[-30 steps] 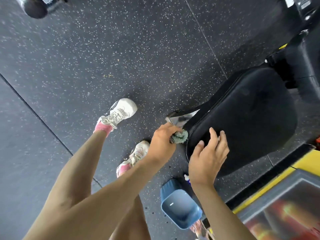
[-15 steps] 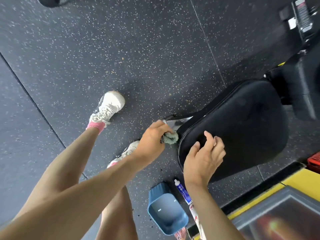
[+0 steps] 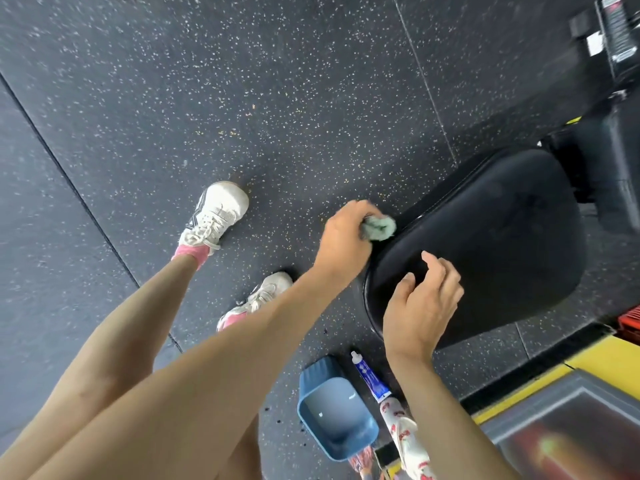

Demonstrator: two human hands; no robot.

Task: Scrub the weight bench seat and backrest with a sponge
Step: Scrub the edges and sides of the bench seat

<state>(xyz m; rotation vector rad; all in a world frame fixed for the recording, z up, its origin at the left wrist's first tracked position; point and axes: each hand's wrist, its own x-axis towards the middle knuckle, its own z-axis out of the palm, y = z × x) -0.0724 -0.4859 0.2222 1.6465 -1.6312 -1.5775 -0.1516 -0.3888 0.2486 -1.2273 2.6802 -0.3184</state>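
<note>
The black padded bench seat (image 3: pixel 491 237) fills the right middle of the head view, with the dark backrest (image 3: pixel 616 161) beyond it at the far right. My left hand (image 3: pixel 343 244) grips a pale green sponge (image 3: pixel 379 228) and holds it against the seat's left edge. My right hand (image 3: pixel 420 306) hovers over the near end of the seat with its fingers loosely bent and nothing in it; I cannot tell if it touches the pad.
A blue plastic tub (image 3: pixel 334 414) and a blue-and-white tube (image 3: pixel 369 375) lie on the speckled rubber floor below the seat. A patterned cloth (image 3: pixel 405 441) lies beside them. A yellow-edged platform (image 3: pixel 588 368) runs along the lower right. My two feet in white shoes (image 3: pixel 216 216) stand to the left.
My left hand has slid the sponge from the seat's near corner farther along its left edge. My right hand has lifted its fingers off the pad a little.
</note>
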